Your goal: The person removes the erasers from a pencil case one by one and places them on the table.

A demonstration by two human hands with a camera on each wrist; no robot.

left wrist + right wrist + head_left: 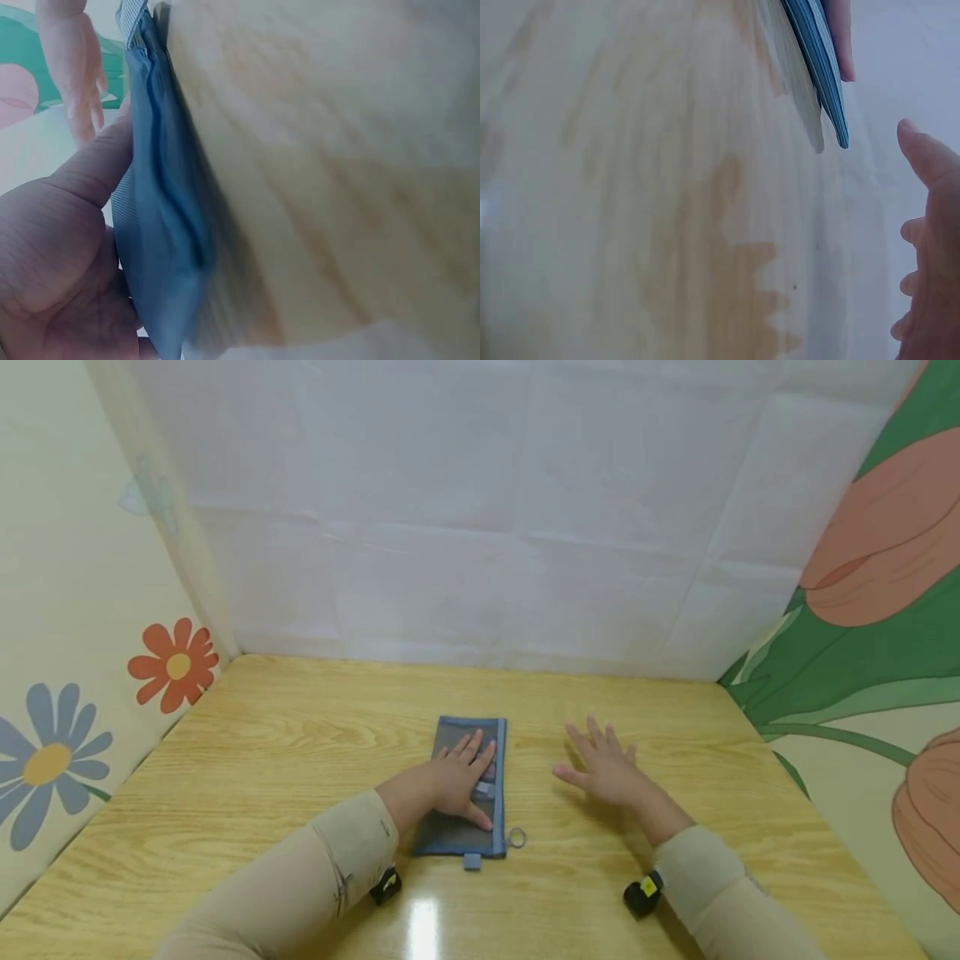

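Observation:
A flat blue-edged mesh zipper pouch [457, 835] lies on the table, with a small fabric tab at its near end and a metal ring [517, 837] beside its near right corner. Spread across the pouch's top is my left hand [459, 781], palm down with straight fingers. Through the mesh some small items show, partly hidden by that hand. In the left wrist view the blue pouch edge [169, 217] runs along the thumb and palm. My right hand [603, 768] hovers right of the pouch, fingers spread and holding nothing; its shadow falls on the wood in the right wrist view.
The wood-grain table [300, 727] reaches back to a white sheet [480, 568]. Flower-printed panels stand at the left [90, 568] and right [847, 693]. Black wrist cameras sit under both sleeves, close to the tabletop.

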